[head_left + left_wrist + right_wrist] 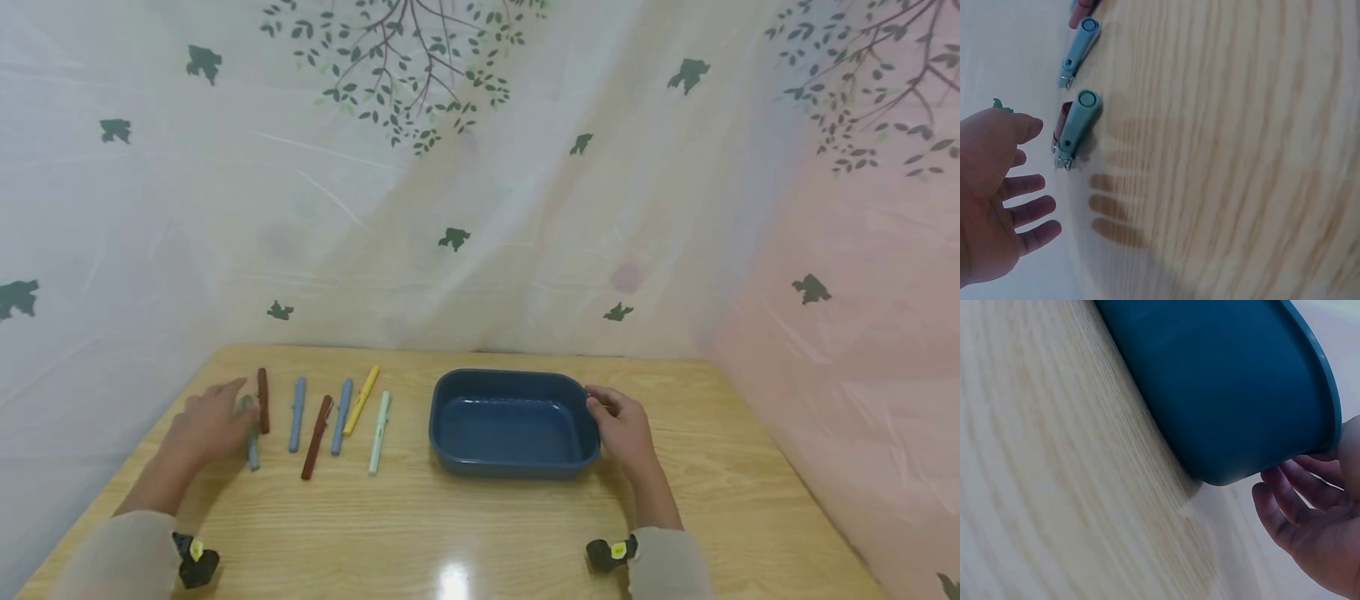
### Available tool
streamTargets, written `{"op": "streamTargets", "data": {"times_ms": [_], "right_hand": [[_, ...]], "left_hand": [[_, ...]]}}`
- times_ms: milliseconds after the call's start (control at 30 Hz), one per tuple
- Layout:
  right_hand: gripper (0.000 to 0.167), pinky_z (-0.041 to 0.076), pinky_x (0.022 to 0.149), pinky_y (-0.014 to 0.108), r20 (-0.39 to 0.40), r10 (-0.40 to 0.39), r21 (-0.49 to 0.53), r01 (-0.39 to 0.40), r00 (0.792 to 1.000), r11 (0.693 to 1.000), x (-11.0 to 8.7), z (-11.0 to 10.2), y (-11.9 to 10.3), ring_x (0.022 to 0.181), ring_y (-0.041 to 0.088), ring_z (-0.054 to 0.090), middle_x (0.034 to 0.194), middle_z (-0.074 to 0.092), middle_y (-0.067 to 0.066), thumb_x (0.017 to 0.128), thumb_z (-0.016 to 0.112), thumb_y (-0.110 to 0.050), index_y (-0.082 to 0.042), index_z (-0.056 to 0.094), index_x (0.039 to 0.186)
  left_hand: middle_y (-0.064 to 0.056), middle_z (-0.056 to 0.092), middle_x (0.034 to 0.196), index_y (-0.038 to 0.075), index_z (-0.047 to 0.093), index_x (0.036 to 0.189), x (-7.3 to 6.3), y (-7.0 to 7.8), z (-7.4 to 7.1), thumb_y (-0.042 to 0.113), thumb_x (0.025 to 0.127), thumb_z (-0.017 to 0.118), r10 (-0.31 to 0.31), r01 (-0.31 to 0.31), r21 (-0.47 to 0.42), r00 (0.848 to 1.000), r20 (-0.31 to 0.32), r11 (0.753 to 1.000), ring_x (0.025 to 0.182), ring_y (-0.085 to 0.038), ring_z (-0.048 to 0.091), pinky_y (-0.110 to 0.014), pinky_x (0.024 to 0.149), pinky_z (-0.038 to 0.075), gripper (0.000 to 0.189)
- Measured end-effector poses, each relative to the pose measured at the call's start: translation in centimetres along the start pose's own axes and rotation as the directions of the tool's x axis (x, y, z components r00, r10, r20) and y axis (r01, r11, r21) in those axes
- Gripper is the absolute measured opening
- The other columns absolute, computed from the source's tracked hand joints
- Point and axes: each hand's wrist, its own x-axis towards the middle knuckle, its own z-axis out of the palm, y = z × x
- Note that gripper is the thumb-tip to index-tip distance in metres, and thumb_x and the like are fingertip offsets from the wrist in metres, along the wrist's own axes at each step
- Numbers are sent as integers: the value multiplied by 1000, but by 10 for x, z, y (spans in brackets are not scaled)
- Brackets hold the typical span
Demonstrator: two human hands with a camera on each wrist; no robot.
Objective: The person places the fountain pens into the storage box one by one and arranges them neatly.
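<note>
My left hand (213, 421) hovers at the left end of a row of pens, fingers spread and holding nothing. It partly covers a grey-green pen (252, 454) in the head view. In the left wrist view the thumb points toward that pen with a gap between them. Just beyond lies a dark red pen (263, 400). On the right, my right hand (621, 425) grips the right end of a dark blue rectangular tub (517, 468), thumb at the rim and fingers against the outer wall. The tub sits upright on the table with nothing inside.
More pens lie to the right of my left hand: a blue pen (297, 415), a dark red pen (317, 437), another blue pen (341, 417), a yellow pen (362, 401) and a mint pen (379, 433). A patterned curtain (517, 208) hangs behind the wooden table (390, 542).
</note>
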Motion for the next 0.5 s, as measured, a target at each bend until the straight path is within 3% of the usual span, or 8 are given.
{"op": "streamTargets", "data": {"times_ms": [200,367,500], "right_hand": [[35,53,85,20,-16,19,32,-18,1000,999,-1,1,-3,115,26,62,128,67,17,107,56,-21,-3,64,136],[34,58,81,19,4,32,93,-32,999,995,-2,-2,-2,107,22,65,125,66,19,107,55,-17,-1,63,136],[33,60,82,22,17,25,118,-27,1000,993,-2,-7,1,101,18,67,119,67,18,107,55,-14,-1,64,135]], "left_hand": [[-51,44,131,-25,29,144,2,-16,0,32,108,46,38,-35,-141,999,14,989,118,-66,46,-74,95,43,69],[-44,54,126,-25,28,144,2,-26,-4,39,106,53,-2,32,-263,994,114,964,99,-46,66,-56,86,56,78],[-40,55,126,-24,25,146,5,-26,-8,39,103,60,-8,73,-334,981,191,940,90,-27,67,-37,74,57,84]]}}
